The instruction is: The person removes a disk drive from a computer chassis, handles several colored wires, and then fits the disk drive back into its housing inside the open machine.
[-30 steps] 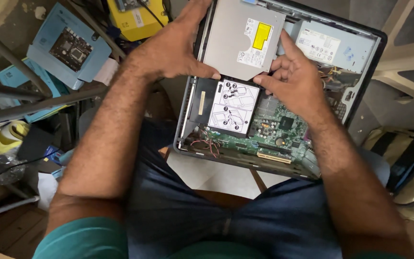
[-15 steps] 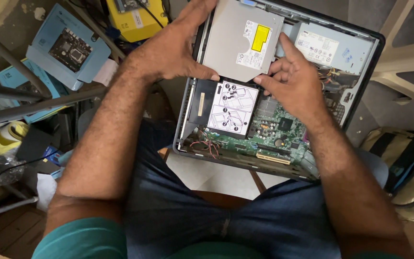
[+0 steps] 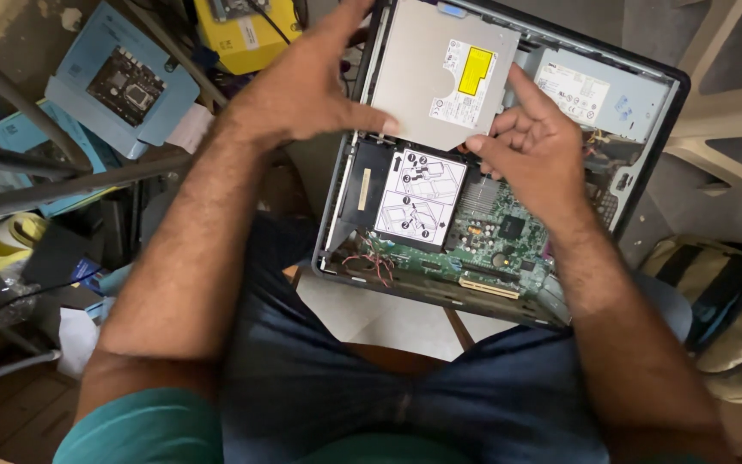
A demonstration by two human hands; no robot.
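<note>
An open desktop computer case (image 3: 650,155) rests on my lap, its green motherboard (image 3: 500,245) exposed. A grey optical drive (image 3: 427,73) with a yellow sticker lies over the case's upper part. My left hand (image 3: 302,82) grips the drive's left edge, thumb pressed on its near corner. My right hand (image 3: 534,142) holds the drive's right near edge with the fingertips. Below the drive sits a black shroud with a white diagram label (image 3: 418,198).
A silver power supply (image 3: 603,90) fills the case's far right corner. To the left lie a blue box with a circuit board (image 3: 122,82), a yellow device (image 3: 242,30) and metal bars (image 3: 62,185). A padded bag (image 3: 732,318) and a plastic chair (image 3: 723,112) stand at right.
The hands and the drive have kept their place over the case. My right fingers have shifted slightly along the drive's edge.
</note>
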